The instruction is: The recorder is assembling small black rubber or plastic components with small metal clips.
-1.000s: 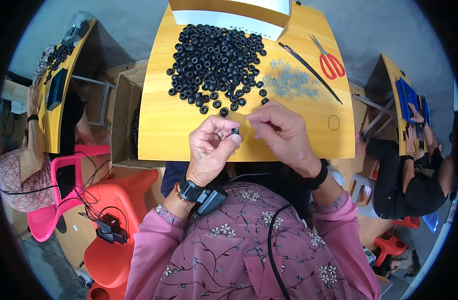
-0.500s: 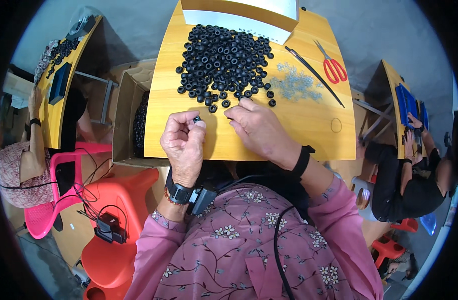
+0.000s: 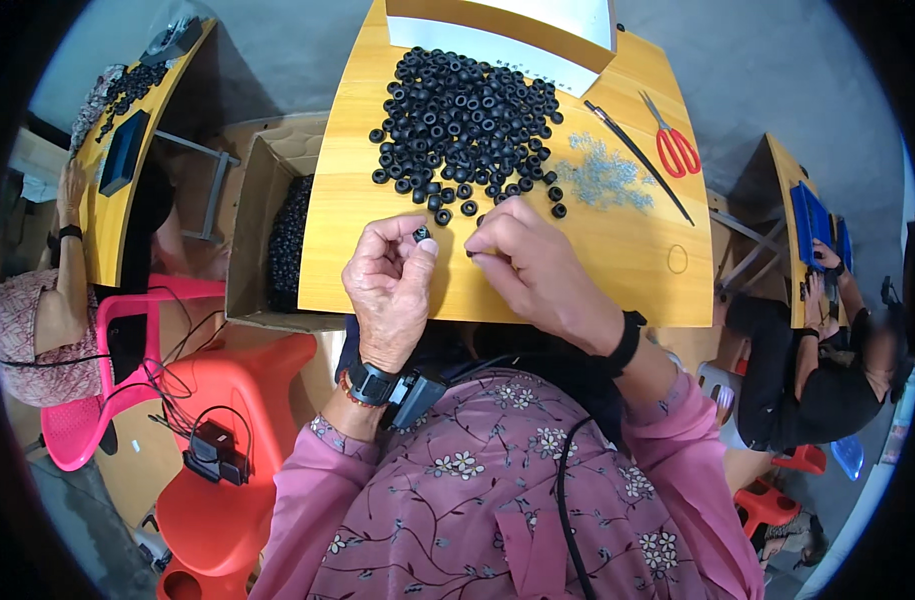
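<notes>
Between the thumb and forefinger of my left hand [image 3: 389,290] is a small black ring-shaped piece [image 3: 421,234] with a shiny spot in it. My right hand [image 3: 542,265] is closed in a pinch just to its right, a little apart. A tiny dark bit [image 3: 469,254] shows at those fingertips, too small to name. Just beyond both hands spreads a heap of black ring-shaped pieces [image 3: 467,115] with round holes, several lying loose along its near edge. To the right of the heap lies a scatter of tiny clear pieces [image 3: 605,175].
Right on the yellow table [image 3: 577,305] lie a thin black stick-like tool [image 3: 639,160], red-handled scissors [image 3: 674,145] and a thin loop [image 3: 677,260]. A white box [image 3: 497,52] stands at the back. Left are a carton [image 3: 252,240] of dark pieces and a red chair [image 3: 217,510]. People work at both sides.
The whole view has shifted, so table things appear farther right. My right fingertips have come slightly nearer to me. The piece in my left hand now shows more clearly.
</notes>
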Motion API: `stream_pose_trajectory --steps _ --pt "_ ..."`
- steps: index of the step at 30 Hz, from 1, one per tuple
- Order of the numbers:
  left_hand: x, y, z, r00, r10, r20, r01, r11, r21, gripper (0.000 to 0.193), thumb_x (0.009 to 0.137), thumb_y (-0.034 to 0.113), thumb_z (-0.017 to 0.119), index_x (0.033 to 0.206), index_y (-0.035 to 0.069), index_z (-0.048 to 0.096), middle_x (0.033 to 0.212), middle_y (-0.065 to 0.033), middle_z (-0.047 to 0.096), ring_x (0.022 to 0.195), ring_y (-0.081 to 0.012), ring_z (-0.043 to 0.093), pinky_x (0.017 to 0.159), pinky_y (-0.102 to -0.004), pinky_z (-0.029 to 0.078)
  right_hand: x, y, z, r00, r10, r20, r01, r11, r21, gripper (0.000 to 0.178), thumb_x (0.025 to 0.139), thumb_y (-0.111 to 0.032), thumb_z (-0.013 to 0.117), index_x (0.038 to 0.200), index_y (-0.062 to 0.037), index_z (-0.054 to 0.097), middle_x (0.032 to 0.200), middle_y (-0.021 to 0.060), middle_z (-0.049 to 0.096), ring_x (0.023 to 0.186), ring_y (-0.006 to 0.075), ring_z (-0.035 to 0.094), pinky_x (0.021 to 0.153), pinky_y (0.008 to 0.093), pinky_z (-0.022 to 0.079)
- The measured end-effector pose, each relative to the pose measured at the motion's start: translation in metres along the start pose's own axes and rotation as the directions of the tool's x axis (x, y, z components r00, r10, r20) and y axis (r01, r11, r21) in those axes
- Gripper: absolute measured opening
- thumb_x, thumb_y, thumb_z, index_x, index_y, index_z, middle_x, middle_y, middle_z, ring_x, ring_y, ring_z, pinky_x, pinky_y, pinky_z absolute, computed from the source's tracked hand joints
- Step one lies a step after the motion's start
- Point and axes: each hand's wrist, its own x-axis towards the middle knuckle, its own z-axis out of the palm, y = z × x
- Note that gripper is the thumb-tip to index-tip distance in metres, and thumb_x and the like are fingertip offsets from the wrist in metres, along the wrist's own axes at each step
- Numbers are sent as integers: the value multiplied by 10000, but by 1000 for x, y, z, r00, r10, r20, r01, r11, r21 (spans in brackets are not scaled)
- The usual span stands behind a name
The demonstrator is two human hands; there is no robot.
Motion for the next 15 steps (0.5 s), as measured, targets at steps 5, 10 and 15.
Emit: stream_pose_trajectory --steps 5,10,15 --pt "-4 3 6 998 38 46 -37 999 -22 198 921 17 667 1115 6 626 914 -15 647 742 -56 574 652 -195 494 -24 -20 -10 891 425 157 -428 674 602 101 951 10 562 1046 -6 591 971 80 656 781 154 679 694 272 554" --pt "-14 10 20 988 31 150 -22 998 -61 210 923 27 675 1124 -2 618 961 -59 678 779 -78 609 673 -221 527 -36 -4 -19 914 399 76 -348 671 655 138 974 -45 595 1091 15 637 924 47 686 821 96 687 724 228 559" --pt "-25 15 34 965 -39 258 63 994 -88 239 913 12 684 1140 -12 611 942 -63 676 771 -91 625 704 -242 555 -42 -3 -26 926 378 20 -293 684 667 171 966 -39 613 1120 20 656 932 48 693 831 104 695 731 233 564"
